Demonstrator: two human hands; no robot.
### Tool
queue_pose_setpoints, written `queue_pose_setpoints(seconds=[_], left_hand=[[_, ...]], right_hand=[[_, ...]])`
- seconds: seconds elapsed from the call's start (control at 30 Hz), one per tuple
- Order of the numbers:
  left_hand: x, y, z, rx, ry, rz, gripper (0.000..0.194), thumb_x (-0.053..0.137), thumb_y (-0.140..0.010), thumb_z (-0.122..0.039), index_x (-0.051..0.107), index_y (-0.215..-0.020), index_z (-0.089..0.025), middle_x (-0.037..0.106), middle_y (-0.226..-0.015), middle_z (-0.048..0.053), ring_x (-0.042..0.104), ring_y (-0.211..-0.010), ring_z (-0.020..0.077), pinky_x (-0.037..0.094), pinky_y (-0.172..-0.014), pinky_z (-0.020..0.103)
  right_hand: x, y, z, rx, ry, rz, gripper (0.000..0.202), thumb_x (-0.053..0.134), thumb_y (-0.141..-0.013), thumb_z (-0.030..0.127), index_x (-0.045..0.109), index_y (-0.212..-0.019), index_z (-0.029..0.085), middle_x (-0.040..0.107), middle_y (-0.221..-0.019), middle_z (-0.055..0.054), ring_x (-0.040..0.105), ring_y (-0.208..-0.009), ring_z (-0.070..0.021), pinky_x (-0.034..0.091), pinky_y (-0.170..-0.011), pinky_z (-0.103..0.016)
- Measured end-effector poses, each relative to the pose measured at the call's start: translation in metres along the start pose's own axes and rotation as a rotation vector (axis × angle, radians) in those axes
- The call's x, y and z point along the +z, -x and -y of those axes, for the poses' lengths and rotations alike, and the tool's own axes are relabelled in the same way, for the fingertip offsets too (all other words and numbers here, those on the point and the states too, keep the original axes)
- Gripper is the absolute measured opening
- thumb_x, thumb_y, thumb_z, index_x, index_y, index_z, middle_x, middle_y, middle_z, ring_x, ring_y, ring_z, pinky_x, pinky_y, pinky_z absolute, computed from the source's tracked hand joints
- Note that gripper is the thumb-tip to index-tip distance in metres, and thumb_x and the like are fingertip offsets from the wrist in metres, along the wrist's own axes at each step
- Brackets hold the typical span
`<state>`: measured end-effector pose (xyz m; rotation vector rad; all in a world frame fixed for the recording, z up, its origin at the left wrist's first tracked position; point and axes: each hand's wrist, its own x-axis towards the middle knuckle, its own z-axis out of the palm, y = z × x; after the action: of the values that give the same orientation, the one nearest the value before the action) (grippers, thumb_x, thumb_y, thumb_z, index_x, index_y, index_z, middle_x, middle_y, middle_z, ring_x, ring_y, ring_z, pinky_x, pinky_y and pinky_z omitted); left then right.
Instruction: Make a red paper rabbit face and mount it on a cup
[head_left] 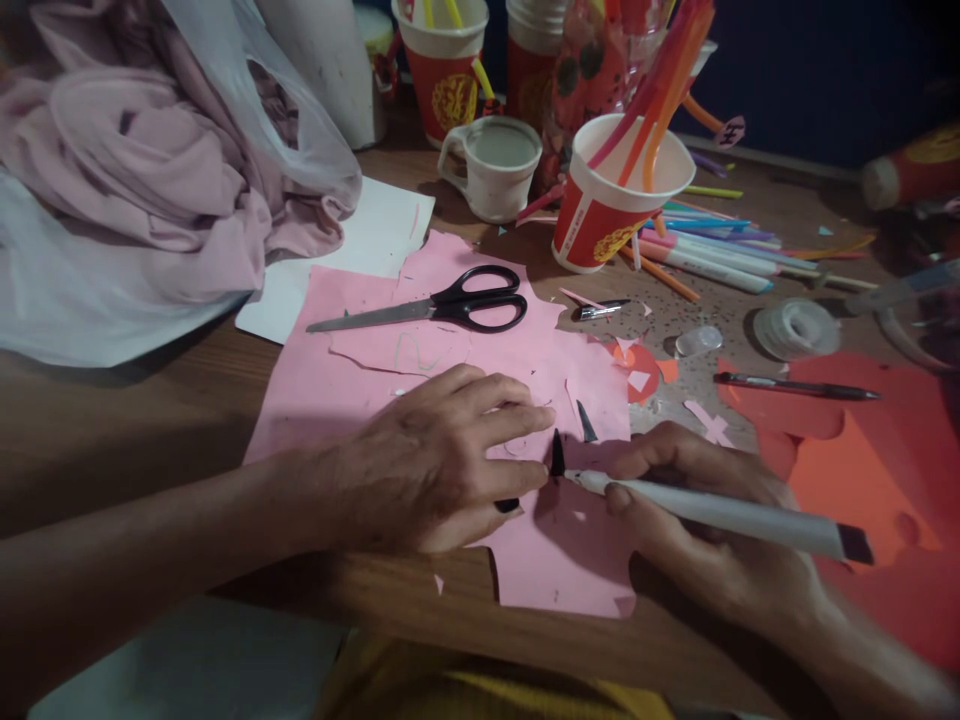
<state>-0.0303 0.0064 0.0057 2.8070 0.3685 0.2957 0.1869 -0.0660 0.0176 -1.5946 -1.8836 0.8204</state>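
Note:
My left hand (457,450) lies flat on a cut sheet of pink paper (559,570), its fingers spread a little. Between my right thumb and fingers is a white marker with a dark end (720,510); my right hand (720,530) is closed around it. The marker's tip touches or nearly touches a small black pointed piece (557,455) beside my left fingertips. A second dark pointed sliver (586,422) lies just above. Another black bit (508,505) shows partly under my left fingers. Black-handled scissors (480,298) rest on the pink paper beyond my left hand.
A red and white paper cup (600,220) with straws and a white mug (499,170) stand behind. Several markers (712,255) lie to the right, near a tape roll (796,328), a pen (795,387) and red paper (885,610). A plastic bag with pink cloth (150,170) sits left.

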Motion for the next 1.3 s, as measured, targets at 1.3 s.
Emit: queue_pose_setpoints(seconds=[1.3], left_hand=[[-0.001,0.0002,-0.0012,-0.01,0.018,0.015,0.02,0.054,-0.081,-0.021,0.064,-0.098,-0.022,0.055,-0.125,0.009,0.047,-0.111,0.0278,0.038,-0.087,0.044]], right_hand=[[-0.0006,0.0018,0.0041,0.106,-0.009,-0.026,0.012,0.055,-0.077,0.026,0.056,-0.066,0.021,0.056,-0.048,0.004,0.05,-0.04,-0.01,0.036,-0.038,-0.021]])
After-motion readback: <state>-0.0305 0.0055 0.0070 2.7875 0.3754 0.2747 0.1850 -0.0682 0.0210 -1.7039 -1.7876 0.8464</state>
